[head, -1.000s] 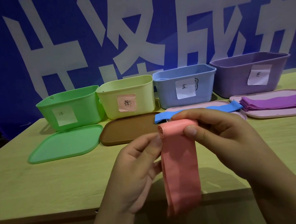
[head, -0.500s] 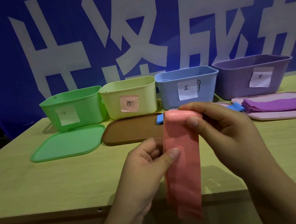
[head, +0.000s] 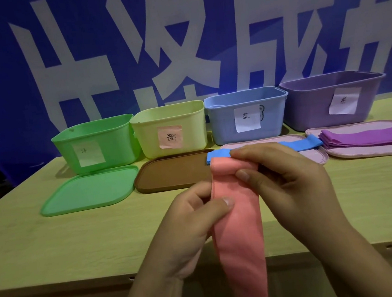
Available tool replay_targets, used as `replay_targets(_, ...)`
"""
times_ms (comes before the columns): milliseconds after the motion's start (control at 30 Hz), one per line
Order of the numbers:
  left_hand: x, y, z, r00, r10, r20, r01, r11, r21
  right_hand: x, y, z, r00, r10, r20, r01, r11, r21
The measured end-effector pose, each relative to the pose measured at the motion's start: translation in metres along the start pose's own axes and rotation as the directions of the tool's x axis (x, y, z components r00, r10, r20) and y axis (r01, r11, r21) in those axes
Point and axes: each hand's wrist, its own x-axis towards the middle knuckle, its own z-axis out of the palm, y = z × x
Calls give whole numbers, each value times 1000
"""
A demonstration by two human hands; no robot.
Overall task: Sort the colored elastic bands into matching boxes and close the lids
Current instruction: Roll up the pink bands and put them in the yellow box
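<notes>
Head view: my right hand (head: pixel 283 182) pinches the rolled top end of the flat pink elastic band (head: pixel 239 235). My left hand (head: pixel 193 223) clamps thumb and fingers on the band's left edge lower down. The band hangs past the front edge of the pale wooden tabletop (head: pixel 55 247). Four open plastic boxes stand in a row at the back: green box (head: pixel 97 144), yellow box (head: pixel 171 129), blue box (head: pixel 247 116), purple box (head: pixel 332 100).

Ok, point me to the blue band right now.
In the head view the blue band lies flat right of centre, across the pale lid in front of the blue box, partly hidden behind the right hand.
</notes>
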Motion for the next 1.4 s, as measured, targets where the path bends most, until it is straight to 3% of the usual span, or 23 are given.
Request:
replay_targets(233, 1, -3, 2, 992, 112, -59, -103, 985, 139, -2, -1, -1, 1000, 17, -8, -17, 1000, 23)
replay_targets(500, -3, -3, 8, 993, 108, -37, -111, 991, -76, -3, -4, 0, 996, 73, 49, -76, 995, 65)
replay_targets(600, -1, -5, 13, 983, 124, -134, -131, 990, -51, -3, -7, -1, 990, 99, 97, -111, 985, 130)
replay_targets(700, -1, -6, 17, 973, 158, -168, -161, 987, -9, -1, -9, -5, 970, 166, 179, -207, 949, 238)
replay_targets(867, -4, -5, 14, 976, 176, -126, -176, 984, 12, 2, -12, -16, 865, 289, 410, -462, 778, 426)
replay_targets(1067, -3, -4, 13, 983, 127, -129, -125, 992, 25, 3, -9, -16, 872, 316, 373, -404, 895, 188)
replay_targets(1267, 3, 2, 10, 998, 50, -28, -53, 991, -121, 2, -14, -14, 913, 254, 319, -333, 916, 222)
replay_targets(1400, 7, 1, 13, 997, 41, -68, -48, 993, -111, -2, -14, -10, 946, 251, 205, -287, 943, 168)
